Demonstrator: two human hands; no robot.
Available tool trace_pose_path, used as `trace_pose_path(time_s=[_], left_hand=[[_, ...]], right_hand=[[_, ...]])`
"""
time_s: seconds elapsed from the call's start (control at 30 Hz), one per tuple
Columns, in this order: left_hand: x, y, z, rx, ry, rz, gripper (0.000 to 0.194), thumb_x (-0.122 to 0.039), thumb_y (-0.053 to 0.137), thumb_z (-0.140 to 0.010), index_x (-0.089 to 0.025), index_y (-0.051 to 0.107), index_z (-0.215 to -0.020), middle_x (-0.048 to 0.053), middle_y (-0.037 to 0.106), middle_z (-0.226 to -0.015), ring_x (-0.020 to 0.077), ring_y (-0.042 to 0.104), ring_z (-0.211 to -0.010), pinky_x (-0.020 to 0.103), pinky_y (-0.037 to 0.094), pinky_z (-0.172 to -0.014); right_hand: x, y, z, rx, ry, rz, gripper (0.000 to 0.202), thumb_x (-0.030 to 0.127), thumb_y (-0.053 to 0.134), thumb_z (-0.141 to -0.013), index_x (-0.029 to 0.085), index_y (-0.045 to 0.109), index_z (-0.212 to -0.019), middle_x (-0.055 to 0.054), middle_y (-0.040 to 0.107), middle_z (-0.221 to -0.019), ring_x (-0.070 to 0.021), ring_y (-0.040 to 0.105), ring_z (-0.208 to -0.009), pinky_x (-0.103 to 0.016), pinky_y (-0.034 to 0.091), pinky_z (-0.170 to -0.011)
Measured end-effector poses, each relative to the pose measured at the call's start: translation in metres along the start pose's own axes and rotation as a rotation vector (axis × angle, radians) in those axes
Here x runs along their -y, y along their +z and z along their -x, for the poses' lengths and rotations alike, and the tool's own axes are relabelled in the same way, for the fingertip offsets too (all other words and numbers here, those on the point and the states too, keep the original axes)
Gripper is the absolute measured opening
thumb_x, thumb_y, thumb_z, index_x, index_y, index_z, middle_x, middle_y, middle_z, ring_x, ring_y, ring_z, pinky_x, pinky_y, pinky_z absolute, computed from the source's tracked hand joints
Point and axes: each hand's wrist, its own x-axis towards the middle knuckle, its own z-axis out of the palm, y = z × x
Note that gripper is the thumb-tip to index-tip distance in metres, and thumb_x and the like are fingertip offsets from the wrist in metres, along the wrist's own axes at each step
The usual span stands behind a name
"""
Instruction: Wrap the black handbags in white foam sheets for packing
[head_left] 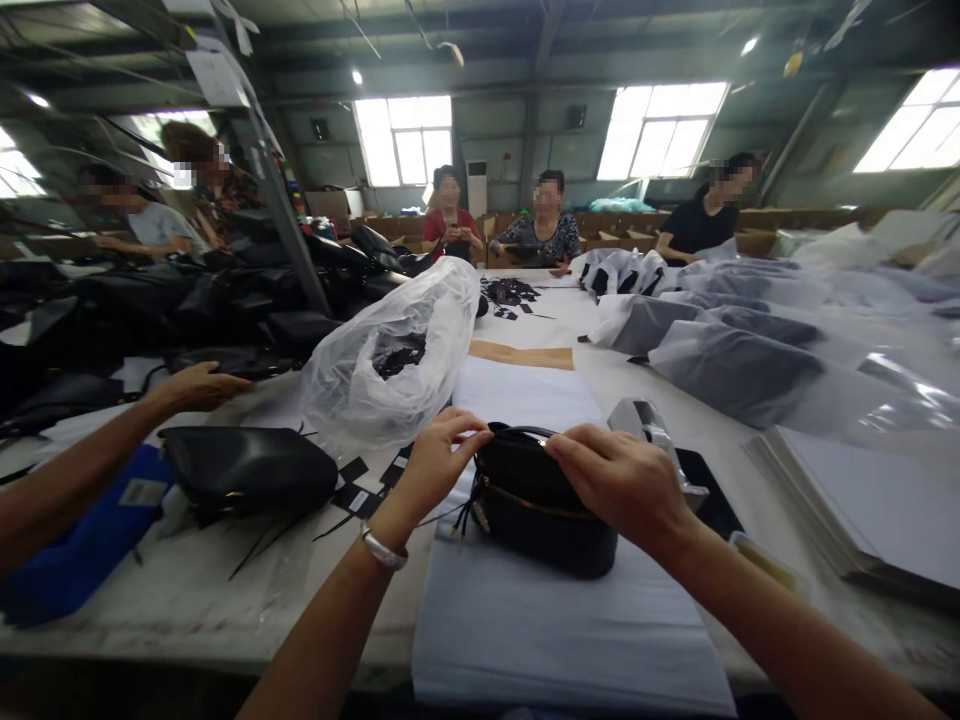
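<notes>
A: Where do we have the bag?
B: In front of us, resting on the paper, with its handle raised between our hands.

A: How do our hands stand?
B: Our left hand has thumb and fingertips pinched on the bag at the handle's left end. Our right hand is pinched on the handle too, nearer its right end, and hides the bag's upper right edge from us.

A: What room do we have toward us?
B: A broad stretch of paper, from the bag's base down to the table's near edge. The paper seems to run just past that edge.

A: And away from us?
B: More paper, up to a brown strip. The plastic sack bulges in beside the paper's left edge.

A: Our left side?
B: Tighter. Loose tags lie behind our left wrist, and a second bag sits past them, near the blue bundle. A co-worker's hand reaches in just above that second bag. We see bare table nearer the front.

A: Our right?
B: A dispenser stands close behind our right hand. Farther out, a strip of table separates the paper from the stack of sheets, and wrapped bags crowd the far right.
</notes>
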Motion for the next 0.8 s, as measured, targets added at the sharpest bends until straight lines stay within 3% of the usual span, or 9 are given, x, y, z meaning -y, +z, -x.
trace_pose_path(time_s=[0.1,0.17,0.37,0.67,0.8], left_hand=[[0.006,0.002,-0.002,0.040,-0.036,0.160,0.021,-0.038,0.060,-0.090,-0.020,0.070,-0.087,0.008,0.066,-0.124,0.0207,0.063,-0.108,0.027,0.052,-0.083],[0.008,0.004,-0.002,0.054,-0.048,0.195,0.020,-0.037,0.059,-0.091,-0.020,0.069,-0.086,0.006,0.071,-0.117,0.0193,0.066,-0.101,0.028,0.051,-0.086],[0.006,0.007,0.000,0.027,-0.059,0.259,0.022,-0.037,0.060,-0.091,-0.019,0.071,-0.092,0.004,0.074,-0.103,0.0180,0.067,-0.090,0.025,0.050,-0.080],[-0.001,0.008,0.007,-0.017,-0.090,0.268,0.017,-0.033,0.060,-0.090,-0.019,0.071,-0.092,0.002,0.074,-0.099,0.0158,0.067,-0.084,0.022,0.051,-0.074],[0.002,0.009,0.007,-0.025,-0.062,0.275,0.017,-0.031,0.059,-0.091,-0.020,0.071,-0.094,0.002,0.074,-0.098,0.0163,0.067,-0.088,0.023,0.050,-0.076]], right_hand=[[0.002,-0.001,-0.004,0.060,0.058,0.003,0.016,0.026,0.055,-0.097,0.023,0.071,-0.096,0.002,0.072,-0.076,-0.0129,0.062,-0.057,-0.028,0.036,-0.055],[0.005,-0.001,-0.009,0.114,0.141,-0.042,0.018,0.029,0.053,-0.098,0.023,0.070,-0.097,0.001,0.073,-0.077,-0.0136,0.063,-0.056,-0.028,0.033,-0.051],[0.011,-0.002,-0.020,0.300,0.305,-0.247,0.013,0.024,0.051,-0.095,0.021,0.064,-0.097,-0.002,0.072,-0.088,-0.0156,0.064,-0.063,-0.026,0.040,-0.058],[0.012,-0.007,-0.026,0.450,0.269,-0.324,0.019,0.018,0.044,-0.094,0.023,0.059,-0.103,-0.002,0.065,-0.092,-0.0166,0.062,-0.073,-0.027,0.043,-0.066],[0.019,-0.012,-0.024,0.515,0.247,-0.299,0.012,0.020,0.052,-0.089,0.021,0.056,-0.101,-0.003,0.062,-0.092,-0.0166,0.060,-0.071,-0.028,0.044,-0.065]])
